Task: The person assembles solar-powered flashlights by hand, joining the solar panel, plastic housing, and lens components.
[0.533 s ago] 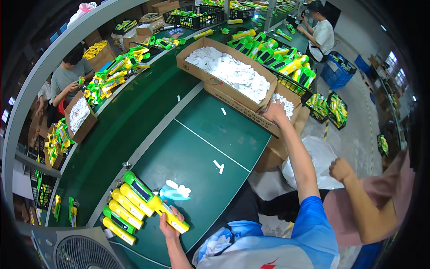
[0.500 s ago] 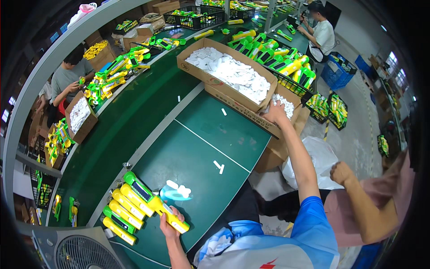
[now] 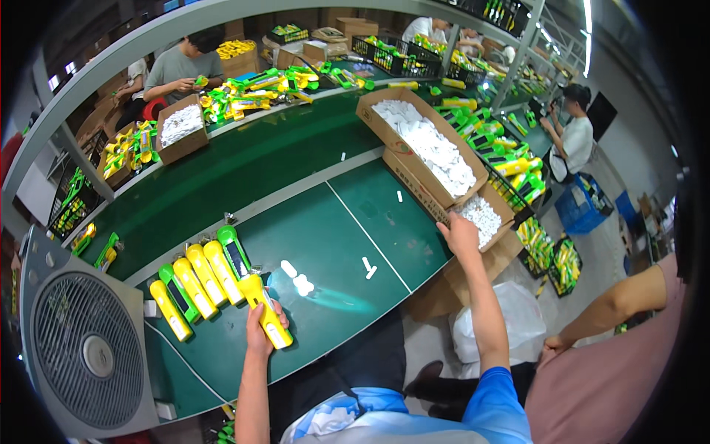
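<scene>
My left hand point(image 3: 259, 329) is closed around a yellow flashlight point(image 3: 275, 325), at the near edge of the green table. Beside it, a row of several yellow and green flashlights point(image 3: 201, 274) lies with the lens ends pointing away from me. At the near left edge of a cardboard box point(image 3: 506, 230) of small white parts is my right hand point(image 3: 464, 237), its fingers drawn together; whatever they hold is too small to make out. White oval pieces point(image 3: 302, 285) rest right of the flashlight, and small white strips point(image 3: 369, 268) lie farther right.
A larger carton point(image 3: 418, 177) of flat white pieces stands behind the small box. A grey fan point(image 3: 89, 340) occupies the left end. Beyond the table runs a green conveyor point(image 3: 244, 166). Another person in a pink top point(image 3: 614, 362) is close on my right; a white bag point(image 3: 495, 322) sits below.
My right hand has come out of the small white parts to the box's near left edge. The left hand keeps its hold on the flashlight. The whole view has shifted and turned.
</scene>
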`<action>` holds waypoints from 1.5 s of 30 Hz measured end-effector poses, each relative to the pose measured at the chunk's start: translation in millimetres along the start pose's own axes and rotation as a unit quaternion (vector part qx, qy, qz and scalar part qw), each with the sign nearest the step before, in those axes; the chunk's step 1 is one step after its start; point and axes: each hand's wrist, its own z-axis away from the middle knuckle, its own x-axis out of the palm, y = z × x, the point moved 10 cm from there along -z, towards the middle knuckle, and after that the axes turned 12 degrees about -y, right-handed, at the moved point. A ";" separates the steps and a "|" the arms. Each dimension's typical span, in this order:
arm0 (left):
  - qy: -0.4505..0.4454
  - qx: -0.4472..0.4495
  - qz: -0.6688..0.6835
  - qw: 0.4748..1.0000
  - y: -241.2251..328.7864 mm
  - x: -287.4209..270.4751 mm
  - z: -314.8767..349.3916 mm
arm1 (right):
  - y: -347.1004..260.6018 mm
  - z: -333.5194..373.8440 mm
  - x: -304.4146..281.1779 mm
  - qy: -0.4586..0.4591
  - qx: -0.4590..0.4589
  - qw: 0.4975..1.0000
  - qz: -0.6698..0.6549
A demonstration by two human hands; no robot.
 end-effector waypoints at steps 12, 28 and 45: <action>-0.014 -0.007 0.047 0.999 -2.4 1.9 -3.5 | -46.5 14.9 -1.9 0.079 -0.087 0.993 0.015; -0.028 -0.027 0.067 0.997 -5.9 -0.5 -3.5 | -120.9 57.7 -16.0 0.079 -0.069 0.991 -0.080; -0.009 -0.026 0.076 0.997 -7.9 -0.5 -3.4 | -58.2 21.7 3.9 -0.198 -0.053 0.969 -0.139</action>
